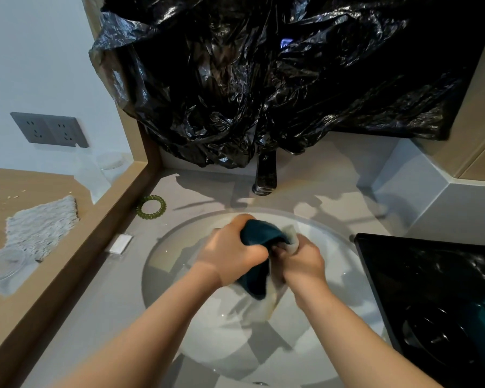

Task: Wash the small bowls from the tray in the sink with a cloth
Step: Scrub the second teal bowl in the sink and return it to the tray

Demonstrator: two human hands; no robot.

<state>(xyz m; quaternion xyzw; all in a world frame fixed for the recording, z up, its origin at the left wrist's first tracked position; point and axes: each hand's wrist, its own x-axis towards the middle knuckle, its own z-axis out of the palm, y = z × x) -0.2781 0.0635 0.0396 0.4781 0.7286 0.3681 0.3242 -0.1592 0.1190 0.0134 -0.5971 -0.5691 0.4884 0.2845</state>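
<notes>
Over the white sink (163,247), the left hand (230,253) curled around a dark teal small bowl (259,233), gripping it above the basin. The right hand (303,261) clutched a pale cloth (266,306) against the bowl, and the cloth's end hung down below both hands. A black tray (403,275) sat on the counter (95,303) just right of the sink. 1 green spiral hair tie (151,206) lay near the faucet (265,175).

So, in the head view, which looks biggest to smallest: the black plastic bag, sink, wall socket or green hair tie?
Largest first:
1. black plastic bag
2. sink
3. wall socket
4. green hair tie
</notes>
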